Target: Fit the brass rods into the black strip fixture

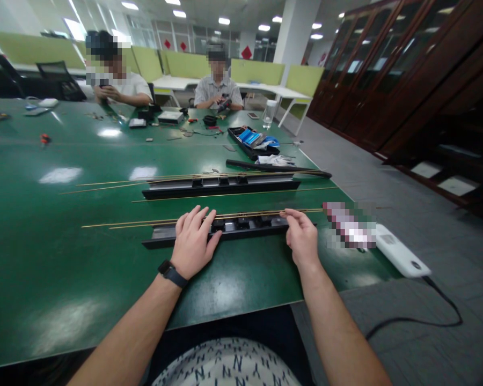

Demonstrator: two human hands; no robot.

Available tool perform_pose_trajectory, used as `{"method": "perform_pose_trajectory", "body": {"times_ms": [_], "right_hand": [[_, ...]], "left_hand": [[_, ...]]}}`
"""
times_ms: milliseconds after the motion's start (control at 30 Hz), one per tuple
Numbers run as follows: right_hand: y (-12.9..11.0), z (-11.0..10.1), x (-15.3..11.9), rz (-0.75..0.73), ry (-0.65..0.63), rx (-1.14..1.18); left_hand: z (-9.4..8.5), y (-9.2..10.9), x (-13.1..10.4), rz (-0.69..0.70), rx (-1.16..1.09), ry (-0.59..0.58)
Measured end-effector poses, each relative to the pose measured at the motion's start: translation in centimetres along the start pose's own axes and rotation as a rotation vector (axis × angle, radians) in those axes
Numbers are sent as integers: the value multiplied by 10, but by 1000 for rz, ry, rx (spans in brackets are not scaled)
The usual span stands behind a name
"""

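Near edge of surface (pixel 233 289): left hand (pixel 195 236) palm down, fingers spread, resting across the near black channel (pixel 245 229) left of its middle; right hand (pixel 301 233), forearm angled in from the near right corner, pinches thin rods (pixel 261 215) between thumb and curled fingers. Beyond, a second channel (pixel 221 187) lies roughly parallel; an open black case (pixel 253 143) sits farther, toward the right edge.

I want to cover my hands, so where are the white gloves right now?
In the head view, the white gloves lie right of centre on the green table, between the black tray with blue packets and the long black bar.
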State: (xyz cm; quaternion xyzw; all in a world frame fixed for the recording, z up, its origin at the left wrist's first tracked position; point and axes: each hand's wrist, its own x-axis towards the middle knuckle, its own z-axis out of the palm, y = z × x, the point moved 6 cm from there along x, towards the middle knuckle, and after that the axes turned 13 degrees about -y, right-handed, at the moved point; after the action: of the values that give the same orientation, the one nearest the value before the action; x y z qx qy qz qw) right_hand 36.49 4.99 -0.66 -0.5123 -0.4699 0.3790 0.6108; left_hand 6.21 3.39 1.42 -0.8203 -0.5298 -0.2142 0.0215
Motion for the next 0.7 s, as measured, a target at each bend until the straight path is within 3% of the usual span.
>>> {"method": "perform_pose_trajectory", "body": {"times_ms": [700], "right_hand": [[3, -1, 1, 5, -10, -1]], "left_hand": [[1, 0, 0, -6, 12, -7]]}}
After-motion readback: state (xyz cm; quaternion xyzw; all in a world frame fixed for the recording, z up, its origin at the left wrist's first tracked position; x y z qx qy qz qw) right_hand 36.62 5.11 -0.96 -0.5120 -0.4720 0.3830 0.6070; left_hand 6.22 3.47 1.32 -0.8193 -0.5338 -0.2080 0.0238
